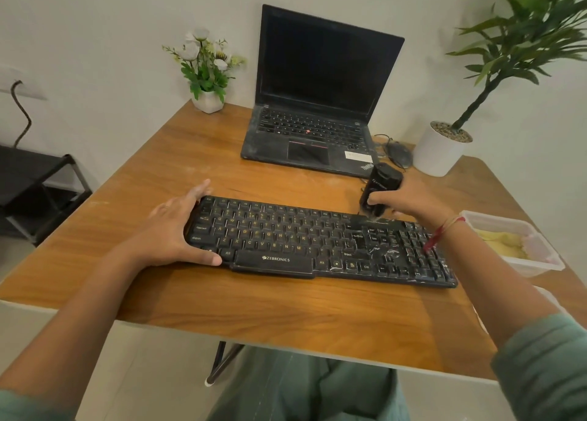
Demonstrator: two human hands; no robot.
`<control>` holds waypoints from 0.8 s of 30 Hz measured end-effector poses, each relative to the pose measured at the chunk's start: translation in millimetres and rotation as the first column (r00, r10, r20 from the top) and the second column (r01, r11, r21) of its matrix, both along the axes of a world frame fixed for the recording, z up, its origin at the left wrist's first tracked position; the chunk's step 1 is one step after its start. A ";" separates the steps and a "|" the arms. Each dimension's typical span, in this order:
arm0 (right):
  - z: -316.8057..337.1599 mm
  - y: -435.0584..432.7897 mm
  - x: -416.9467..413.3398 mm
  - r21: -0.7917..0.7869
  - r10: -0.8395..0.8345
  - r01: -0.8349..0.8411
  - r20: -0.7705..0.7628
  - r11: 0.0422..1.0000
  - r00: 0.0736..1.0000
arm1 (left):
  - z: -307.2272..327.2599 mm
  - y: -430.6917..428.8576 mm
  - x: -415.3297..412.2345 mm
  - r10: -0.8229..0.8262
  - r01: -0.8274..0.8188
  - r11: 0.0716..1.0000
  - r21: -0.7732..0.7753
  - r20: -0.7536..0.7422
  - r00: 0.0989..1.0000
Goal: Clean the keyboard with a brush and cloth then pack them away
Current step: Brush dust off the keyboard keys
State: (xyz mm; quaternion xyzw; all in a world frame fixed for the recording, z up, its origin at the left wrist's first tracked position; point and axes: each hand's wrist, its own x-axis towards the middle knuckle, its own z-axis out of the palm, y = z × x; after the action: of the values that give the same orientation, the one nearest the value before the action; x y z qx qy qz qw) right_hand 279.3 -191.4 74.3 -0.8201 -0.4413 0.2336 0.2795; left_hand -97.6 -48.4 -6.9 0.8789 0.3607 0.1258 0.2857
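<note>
Black plastic keyboard (317, 243) lies flat across the middle of the brown wooden table (286, 309), white "ZEBRONICS" on the front lip under the space bar. Key legends readable: Alt, Ctrl, Shift, Caps Lock. White dust streaks on its right half.

Left hand (173, 230) holds the keyboard's left end: thumb along the front edge, fingers reaching over the back edge.

Right hand (413, 203) has its fingers wrapped around a black cylindrical brush tool (381, 187), held upright. Its pale bristle end touches the keyboard's back edge on the right side. Faint print on the body, unreadable.

Behind the keyboard sits an open black laptop (317, 87), screen dark, "ThinkPad" on the palm rest beside a white sticker.

Clear plastic rectangular container (540, 263) sits at the right table edge with a yellow cloth (505, 243) inside.

Black wired mouse (398, 154) lies just beside the laptop.
</note>
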 end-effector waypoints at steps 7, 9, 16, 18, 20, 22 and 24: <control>4.3 6.4 1.2 -0.026 0.013 -0.013 0.017 1.000 1.000 | -0.6 1.0 0.1 -0.009 0.009 1.000 0.006 -0.004 1.000; 1.3 4.4 -1.3 -0.046 0.048 -0.053 -0.107 0.998 0.993 | -2.1 1.8 0.0 -0.011 0.011 1.000 0.012 0.000 1.000; 1.5 4.5 5.1 -0.062 0.079 -0.082 -0.060 0.995 0.995 | 2.6 -1.5 0.8 0.008 -0.008 1.000 -0.001 -0.013 1.000; 5.7 4.3 4.6 -0.127 0.155 -0.165 -0.083 0.978 0.984 | 2.5 -1.8 0.7 0.010 -0.010 1.000 -0.005 -0.010 1.000; 8.6 5.3 3.9 -0.129 0.162 -0.167 -0.050 0.977 0.985 | 1.5 -0.9 0.4 0.012 -0.012 1.000 -0.002 -0.014 1.000; 8.5 7.2 4.9 -0.092 0.130 -0.132 -0.023 0.987 0.991 | 1.3 -0.1 0.7 0.014 -0.014 1.000 -0.007 -0.014 1.000; 7.5 8.3 2.5 -0.108 0.160 -0.165 -0.057 0.980 0.985 | 1.3 -0.4 0.8 0.017 -0.018 1.000 -0.015 -0.010 1.000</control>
State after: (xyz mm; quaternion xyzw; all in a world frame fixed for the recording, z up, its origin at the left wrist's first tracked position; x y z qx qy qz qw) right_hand 281.8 -183.2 81.8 -0.7899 -0.4861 0.2998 0.2233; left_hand -96.8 -48.8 -5.6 0.8742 0.3707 0.1213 0.2894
